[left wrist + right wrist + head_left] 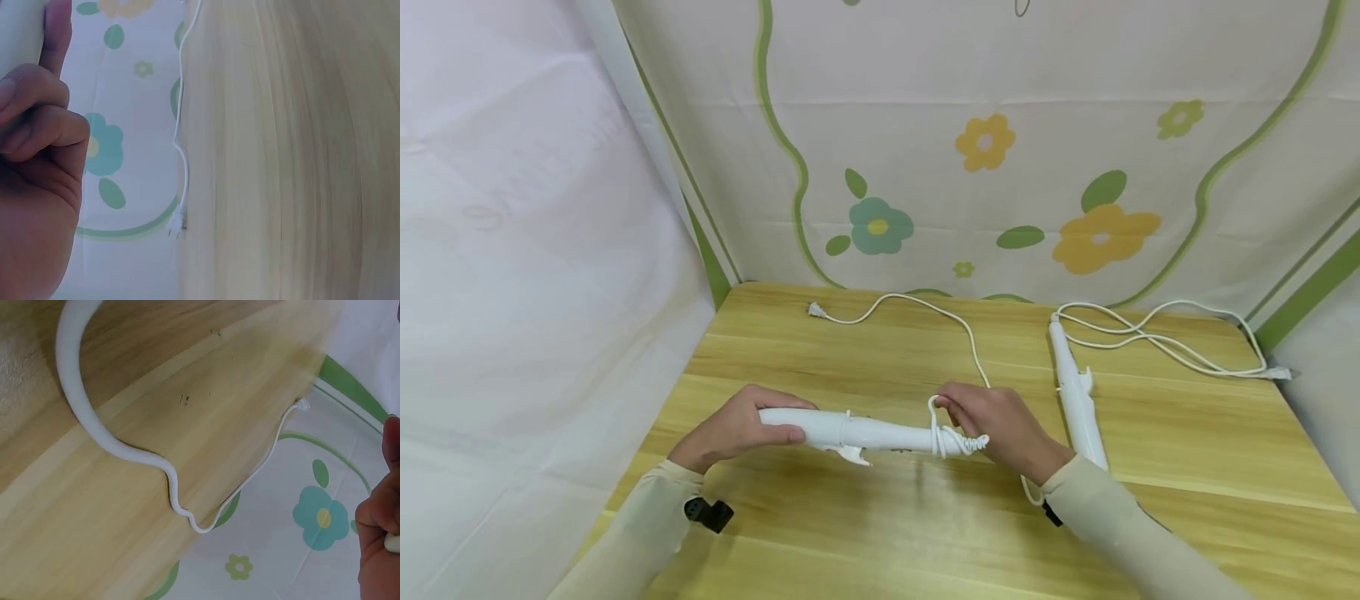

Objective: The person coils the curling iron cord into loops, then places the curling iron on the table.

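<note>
A white curling iron (pixel 887 435) lies level across the middle of the head view, above the table. My left hand (pixel 733 429) grips its thick left end, thumb in front. Around its right end, near the ribbed cord sleeve, several turns of white cord (pixel 936 433) are wound. My right hand (pixel 996 421) pinches a loop of this cord just over the turns. From there the cord runs back over the table to its plug (pixel 816 309); the left wrist view shows the plug (pixel 177 222) too. In the right wrist view the loose cord (pixel 100 434) curves across the wood.
A second white curling iron (pixel 1078 408) lies at the right, partly hidden by my right sleeve. Its cord (pixel 1180 354) is looped behind it, with the plug (pixel 1279 373) near the table's right edge. A flowered cloth (pixel 925 167) hangs behind the wooden table (pixel 760 358).
</note>
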Available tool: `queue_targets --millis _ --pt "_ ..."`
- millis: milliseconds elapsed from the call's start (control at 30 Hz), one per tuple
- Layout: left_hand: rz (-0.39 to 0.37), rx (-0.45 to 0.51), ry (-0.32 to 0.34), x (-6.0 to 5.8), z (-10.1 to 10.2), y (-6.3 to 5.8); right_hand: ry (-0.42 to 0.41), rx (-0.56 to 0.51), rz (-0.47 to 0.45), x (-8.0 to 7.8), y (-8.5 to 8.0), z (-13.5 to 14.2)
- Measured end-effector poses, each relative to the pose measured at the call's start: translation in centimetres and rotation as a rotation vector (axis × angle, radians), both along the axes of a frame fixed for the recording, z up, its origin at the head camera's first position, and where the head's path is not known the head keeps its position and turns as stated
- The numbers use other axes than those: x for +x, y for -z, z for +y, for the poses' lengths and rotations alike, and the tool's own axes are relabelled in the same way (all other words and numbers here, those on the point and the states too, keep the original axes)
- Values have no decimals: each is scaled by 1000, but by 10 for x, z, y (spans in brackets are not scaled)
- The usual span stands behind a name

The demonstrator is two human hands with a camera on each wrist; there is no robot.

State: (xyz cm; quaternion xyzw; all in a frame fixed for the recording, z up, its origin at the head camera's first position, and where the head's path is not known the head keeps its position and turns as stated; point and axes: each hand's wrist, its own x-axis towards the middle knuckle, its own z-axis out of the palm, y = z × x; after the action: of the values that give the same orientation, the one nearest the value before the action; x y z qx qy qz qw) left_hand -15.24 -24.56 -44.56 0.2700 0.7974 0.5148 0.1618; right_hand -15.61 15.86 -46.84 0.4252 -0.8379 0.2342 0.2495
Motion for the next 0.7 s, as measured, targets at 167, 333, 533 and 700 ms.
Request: queue_targets --millis 167,333,533,700 --pt "32 52 -33 1 1 2 -12 19 -3 5 3 -7" --pt "79 45 -164 3 5 -1 -21 114 23 12 10 -12" --pt "110 29 -284 1 7 -1 -45 86 -23 15 12 -16" --pt "144 5 -362 -3 7 2 -34 48 -158 17 7 -16"
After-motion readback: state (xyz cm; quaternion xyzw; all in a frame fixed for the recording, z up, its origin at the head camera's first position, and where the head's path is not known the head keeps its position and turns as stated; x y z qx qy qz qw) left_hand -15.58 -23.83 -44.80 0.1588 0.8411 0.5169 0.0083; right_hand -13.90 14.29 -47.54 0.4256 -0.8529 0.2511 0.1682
